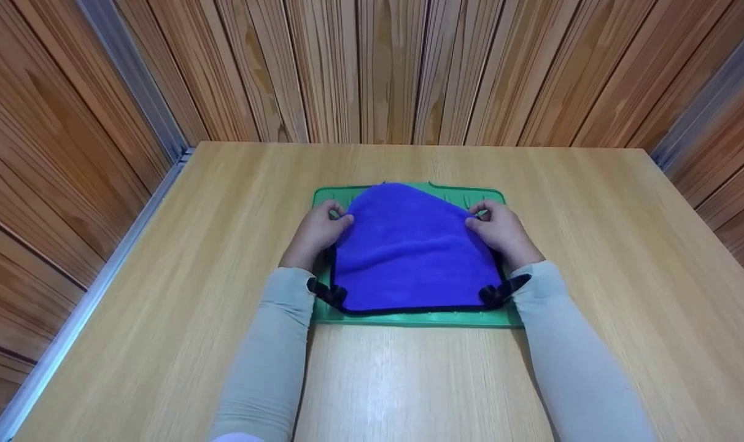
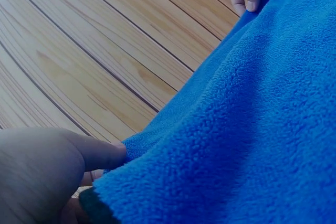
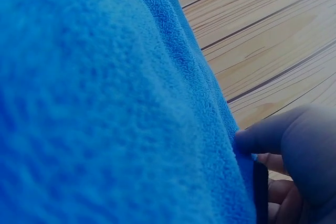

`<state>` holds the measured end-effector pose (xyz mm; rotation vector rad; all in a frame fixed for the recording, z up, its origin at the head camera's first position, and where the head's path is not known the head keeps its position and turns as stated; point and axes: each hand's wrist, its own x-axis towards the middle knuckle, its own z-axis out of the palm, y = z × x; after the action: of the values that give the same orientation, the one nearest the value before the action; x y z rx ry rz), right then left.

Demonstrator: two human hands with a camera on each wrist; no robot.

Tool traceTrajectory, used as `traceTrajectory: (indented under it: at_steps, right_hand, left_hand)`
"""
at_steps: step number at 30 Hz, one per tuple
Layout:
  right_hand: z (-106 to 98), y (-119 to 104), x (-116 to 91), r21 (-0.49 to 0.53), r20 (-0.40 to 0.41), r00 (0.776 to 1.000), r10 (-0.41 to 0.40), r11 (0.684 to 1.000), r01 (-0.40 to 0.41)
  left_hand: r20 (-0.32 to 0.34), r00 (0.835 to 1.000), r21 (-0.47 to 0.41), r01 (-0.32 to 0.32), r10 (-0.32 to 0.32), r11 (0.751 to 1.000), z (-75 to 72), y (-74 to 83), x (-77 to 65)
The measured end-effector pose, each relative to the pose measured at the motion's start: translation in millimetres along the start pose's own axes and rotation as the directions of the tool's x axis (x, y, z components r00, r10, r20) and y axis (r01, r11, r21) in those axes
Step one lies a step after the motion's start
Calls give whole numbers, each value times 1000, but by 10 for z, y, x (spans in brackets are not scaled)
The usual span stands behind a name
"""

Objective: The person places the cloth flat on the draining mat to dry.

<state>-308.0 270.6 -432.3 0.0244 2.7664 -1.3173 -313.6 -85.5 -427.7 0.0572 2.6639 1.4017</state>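
Between both hands hangs a blue fleecy cloth [image 1: 412, 252] with a dark trim along its lower edge. My left hand [image 1: 320, 228] pinches the cloth's left edge between thumb and fingers. At the opposite edge, my right hand [image 1: 499, 226] pinches it the same way. Up close in the left wrist view, the left thumb [image 2: 105, 152] presses on the pile of the fabric. The right thumb [image 3: 262, 134] does likewise in the right wrist view. Behind the cloth lies a green mat [image 1: 403, 319], mostly hidden by it.
The mat lies on a light wooden table [image 1: 163, 294]. Wood-plank walls [image 1: 387, 67] rise at the back and sides, with grey metal posts [image 1: 140, 80] at the corners. Black straps [image 1: 328, 292] sit at both wrists, overlapping the cloth's lower corners.
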Motion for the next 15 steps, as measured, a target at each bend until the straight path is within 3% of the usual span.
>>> traceTrajectory:
  at_steps: [6, 15]
  right_hand:
    - [-15, -10, -14, 8, 9, 1000, -8, 1000, 8]
    - [-31, -18, -25, 12, 40, 998, 47, 999, -47]
  left_hand:
    - [-9, 1000, 16, -2, 2, 1000, -12, 16, -2]
    - [12, 1000, 77, -3, 2, 997, -66, 35, -27]
